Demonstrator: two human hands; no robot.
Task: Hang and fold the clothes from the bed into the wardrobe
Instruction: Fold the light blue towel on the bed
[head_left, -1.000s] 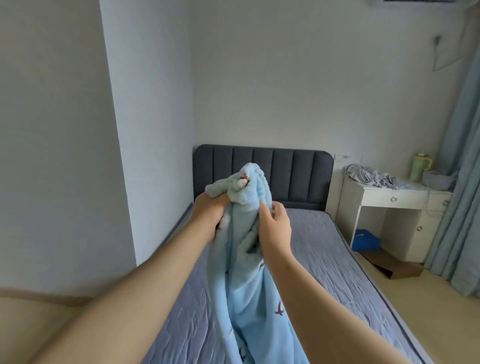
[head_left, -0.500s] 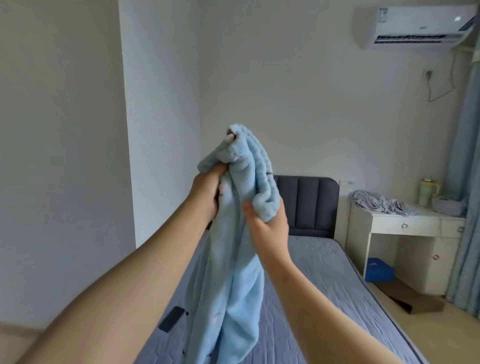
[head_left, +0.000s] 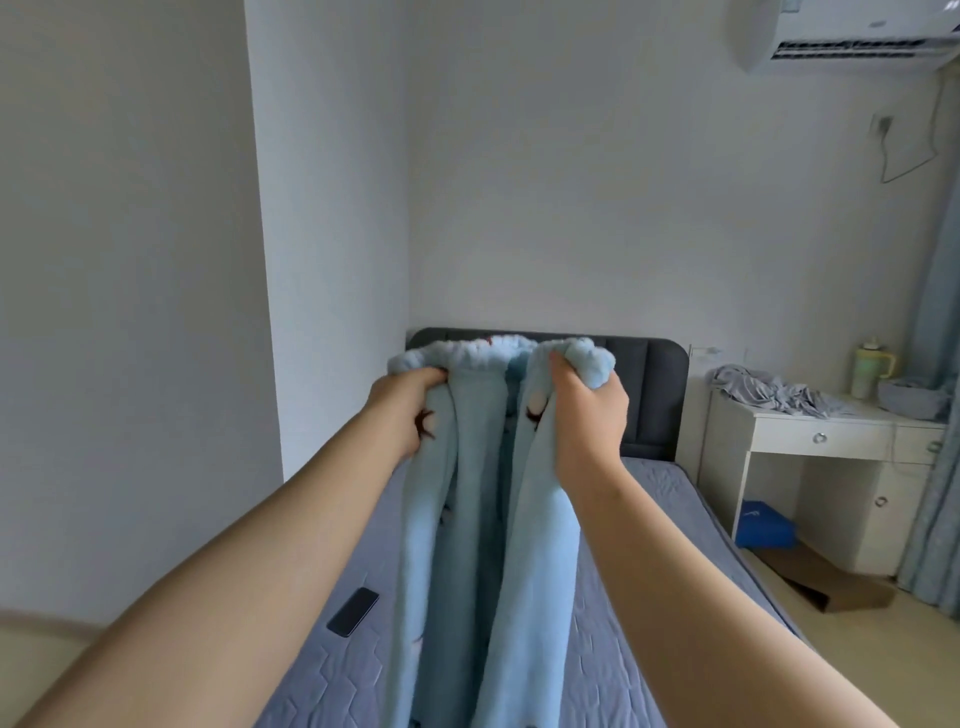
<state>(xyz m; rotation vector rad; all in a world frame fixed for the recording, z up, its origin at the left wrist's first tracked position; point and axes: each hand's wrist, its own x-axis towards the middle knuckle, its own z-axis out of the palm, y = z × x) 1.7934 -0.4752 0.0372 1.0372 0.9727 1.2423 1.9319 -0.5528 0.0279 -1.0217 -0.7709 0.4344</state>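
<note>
Step in hand: opening out one garment, by my reading. The pale blue fleece piece (head_left: 540, 519) is up in the air between both hands, over the bed (head_left: 649, 519), neither folded nor on a hanger yet.
Left grip (head_left: 410, 410): fingers curled tight round the left end of the gathered top edge, with a fistful of fleece inside.
Right grip (head_left: 587, 415): closed the same way on the right end, with a bunched corner poking up above the knuckles.
Top edge: it runs roughly level from fist to fist and looks like an elastic waistband (trousers, I'd guess, though the lower end runs out of the picture).
Hang: two long panels drop straight down with a dark gap between them, and small dark-red motifs dot the pile.
Where it is: held in front of the dark headboard (head_left: 660, 395); I can't tell whether the bottom touches the mattress.
On the bed: a dark phone (head_left: 353, 611) lies just left of the hanging cloth, on the wall side.
Off right: a white table (head_left: 821, 431) carries a crumpled grey cloth (head_left: 769, 389), well apart from the action.
Wardrobe: not in view.
Next move calls for: bringing the two fists together so panel lies on panel, then halving the length. Thick fleece looks bulky and springy, so a fold in mid-air may sag. Laying it flat on the mattress, clear of the phone, seems the safer way before turning to find the wardrobe.
</note>
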